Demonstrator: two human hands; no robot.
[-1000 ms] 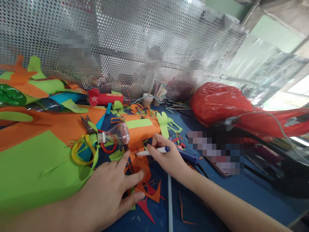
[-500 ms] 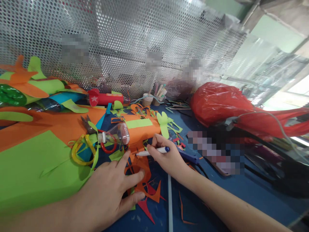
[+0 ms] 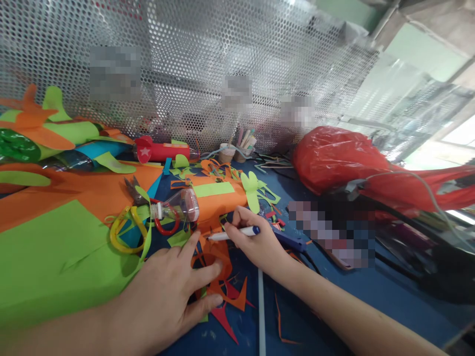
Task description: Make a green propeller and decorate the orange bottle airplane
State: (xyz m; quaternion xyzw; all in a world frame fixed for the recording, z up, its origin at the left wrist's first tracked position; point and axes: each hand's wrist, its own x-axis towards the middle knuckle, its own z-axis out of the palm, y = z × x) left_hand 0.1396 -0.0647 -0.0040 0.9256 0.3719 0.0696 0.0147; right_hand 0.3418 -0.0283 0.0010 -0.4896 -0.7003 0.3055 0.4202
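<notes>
Blue table [image 3: 204, 341] beneath splayed left hand [image 3: 166, 279]

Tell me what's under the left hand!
Orange paper shows at the fingers of the left hand, and a red scrap pokes out by the thumb. The palm covers whatever is right beneath it.

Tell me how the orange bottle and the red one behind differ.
The orange bottle bears a green strip; the red bottle has a pale star on its fin. The orange bottle's clear end points left, the red bottle's right. The orange bottle lies nearer than the red bottle. Both lie on their sides.
</notes>
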